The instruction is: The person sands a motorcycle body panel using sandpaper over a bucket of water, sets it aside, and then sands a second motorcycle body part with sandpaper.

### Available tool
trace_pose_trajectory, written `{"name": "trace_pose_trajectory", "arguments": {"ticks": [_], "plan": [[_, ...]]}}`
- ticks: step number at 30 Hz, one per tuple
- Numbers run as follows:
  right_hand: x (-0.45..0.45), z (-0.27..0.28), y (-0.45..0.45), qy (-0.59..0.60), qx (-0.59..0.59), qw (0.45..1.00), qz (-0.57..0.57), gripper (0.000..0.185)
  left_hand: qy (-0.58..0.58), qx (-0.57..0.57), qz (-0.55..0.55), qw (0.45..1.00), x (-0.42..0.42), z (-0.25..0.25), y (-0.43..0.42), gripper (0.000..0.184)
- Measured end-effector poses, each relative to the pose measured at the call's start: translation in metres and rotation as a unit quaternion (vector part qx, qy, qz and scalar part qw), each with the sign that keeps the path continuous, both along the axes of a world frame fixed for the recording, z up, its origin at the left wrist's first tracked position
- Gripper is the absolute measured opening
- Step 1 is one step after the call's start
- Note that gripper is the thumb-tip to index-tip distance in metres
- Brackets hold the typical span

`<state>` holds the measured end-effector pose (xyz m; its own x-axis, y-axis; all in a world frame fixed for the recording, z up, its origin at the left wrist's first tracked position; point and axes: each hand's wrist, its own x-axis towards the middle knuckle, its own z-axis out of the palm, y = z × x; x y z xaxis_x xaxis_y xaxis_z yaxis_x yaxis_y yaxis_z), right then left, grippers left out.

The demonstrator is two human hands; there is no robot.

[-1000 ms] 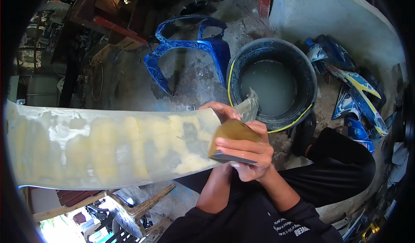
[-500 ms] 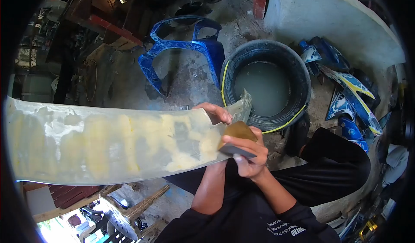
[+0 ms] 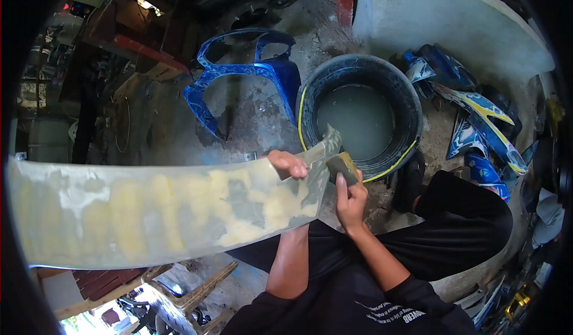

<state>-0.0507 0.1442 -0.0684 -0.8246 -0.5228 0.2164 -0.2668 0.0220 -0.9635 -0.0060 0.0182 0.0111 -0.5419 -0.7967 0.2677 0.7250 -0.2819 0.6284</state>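
A long pale panel (image 3: 149, 212) with yellowish filler patches stretches from the left edge to the middle of the view. My left hand (image 3: 287, 163) reaches up from beneath the panel and grips its edge near the right end, with the fingertips curled over the top. In my right hand (image 3: 351, 196) is a brown and grey sanding pad (image 3: 343, 169), held between thumb and fingers just right of the panel's narrow tip. Behind the pad stands a black bucket (image 3: 412, 90) of cloudy water.
A blue plastic frame (image 3: 283, 75) lies on the concrete floor (image 3: 250, 108) beyond the panel. Blue, white and yellow fairing parts (image 3: 486, 120) are piled at the right. A wooden stool (image 3: 203, 287) is at the lower left, and my bent leg (image 3: 459, 227) at the right.
My right hand has moved right, off the panel's surface, and turned with the pad now tilted upright. My left hand stays on the panel edge. The whole view has shifted slightly.
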Motion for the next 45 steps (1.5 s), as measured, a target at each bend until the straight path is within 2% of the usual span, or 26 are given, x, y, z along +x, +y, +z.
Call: {"name": "trace_pose_trajectory", "arguments": {"ticks": [1, 3, 5, 7, 9, 11, 13, 14, 15, 17, 21, 23, 24, 25, 27, 29, 30, 31, 34, 37, 41, 43, 45], "plan": [[-0.001, -0.013, 0.003, -0.045, 0.054, 0.997, -0.021, 0.019, -0.002, -0.002, 0.022, 1.0, 0.001, -0.002, 0.002, 0.035], [0.002, 0.009, -0.001, -0.054, 0.035, 0.997, -0.038, 0.016, -0.027, -0.02, 0.038, 0.999, -0.001, 0.007, 0.005, 0.033], [0.009, 0.036, -0.003, -0.006, -0.047, 0.999, 0.006, 0.015, -0.046, -0.102, 0.018, 0.994, 0.002, 0.005, 0.005, 0.033], [0.011, 0.043, -0.006, -0.008, -0.083, 0.997, 0.0, 0.016, -0.075, -0.106, 0.027, 0.991, 0.002, 0.008, 0.007, 0.031], [0.007, 0.026, -0.006, 0.05, -0.057, 0.997, 0.01, 0.019, -0.055, -0.1, 0.002, 0.993, 0.007, 0.004, 0.001, 0.031], [0.001, 0.014, -0.007, 0.046, -0.025, 0.999, -0.012, 0.017, -0.03, -0.099, -0.019, 0.994, 0.011, 0.011, -0.001, 0.031], [-0.009, 0.008, -0.007, -0.022, 0.051, 0.998, -0.037, 0.018, -0.003, -0.098, -0.049, 0.994, 0.021, 0.024, -0.001, 0.035], [-0.012, 0.005, -0.006, -0.024, 0.049, 0.998, -0.041, 0.02, -0.005, -0.077, -0.056, 0.995, 0.027, 0.033, 0.0, 0.039], [-0.016, 0.006, -0.005, -0.022, 0.047, 0.998, -0.047, 0.02, 0.019, -0.095, -0.111, 0.989, 0.032, 0.037, -0.008, 0.042], [-0.021, 0.01, -0.006, -0.001, 0.016, 0.999, -0.049, 0.021, 0.053, -0.193, -0.174, 0.964, 0.037, 0.046, -0.022, 0.043], [-0.02, 0.038, -0.008, -0.025, 0.012, 0.997, -0.067, 0.02, 0.086, -0.242, -0.207, 0.944, 0.039, 0.076, -0.028, 0.043], [-0.006, 0.063, -0.003, 0.025, -0.071, 0.997, -0.03, 0.027, 0.092, -0.303, -0.256, 0.913, 0.036, 0.089, -0.033, 0.039], [0.001, 0.066, 0.001, 0.061, -0.07, 0.996, 0.003, 0.039, 0.085, -0.31, -0.259, 0.911, 0.035, 0.09, -0.035, 0.042], [0.005, 0.066, 0.0, 0.108, -0.086, 0.99, 0.016, 0.044, 0.085, -0.311, -0.262, 0.91, 0.035, 0.089, -0.035, 0.042], [0.001, 0.054, -0.005, 0.103, -0.052, 0.993, -0.027, 0.036, 0.081, -0.296, -0.226, 0.925, 0.034, 0.083, -0.031, 0.044], [-0.012, 0.036, -0.013, -0.009, 0.029, 0.993, -0.112, 0.028, 0.084, -0.287, -0.225, 0.927, 0.038, 0.077, -0.027, 0.045], [-0.024, 0.026, -0.01, -0.001, 0.048, 0.993, -0.11, 0.024, 0.097, -0.283, -0.237, 0.924, 0.039, 0.074, -0.025, 0.047], [-0.029, 0.019, -0.008, 0.005, 0.01, 0.991, -0.135, 0.023, 0.109, -0.277, -0.249, 0.922, 0.04, 0.07, -0.024, 0.048], [-0.032, 0.028, 0.002, 0.036, 0.015, 0.993, -0.115, 0.023, 0.121, -0.253, -0.247, 0.928, 0.04, 0.066, -0.021, 0.049], [-0.027, 0.035, 0.003, 0.074, -0.048, 0.995, -0.055, 0.023, 0.12, -0.277, -0.258, 0.918, 0.039, 0.068, -0.028, 0.05], [-0.038, 0.022, -0.002, 0.076, 0.021, 0.992, -0.099, 0.021, 0.11, -0.279, -0.262, 0.917, 0.032, 0.068, -0.02, 0.048], [-0.044, 0.021, 0.0, 0.03, 0.023, 0.996, -0.086, 0.02, 0.104, -0.287, -0.272, 0.913, 0.029, 0.069, -0.019, 0.045], [-0.038, 0.029, 0.006, 0.056, 0.005, 0.997, -0.047, 0.02, 0.097, -0.297, -0.284, 0.907, 0.028, 0.069, -0.02, 0.048]]}}
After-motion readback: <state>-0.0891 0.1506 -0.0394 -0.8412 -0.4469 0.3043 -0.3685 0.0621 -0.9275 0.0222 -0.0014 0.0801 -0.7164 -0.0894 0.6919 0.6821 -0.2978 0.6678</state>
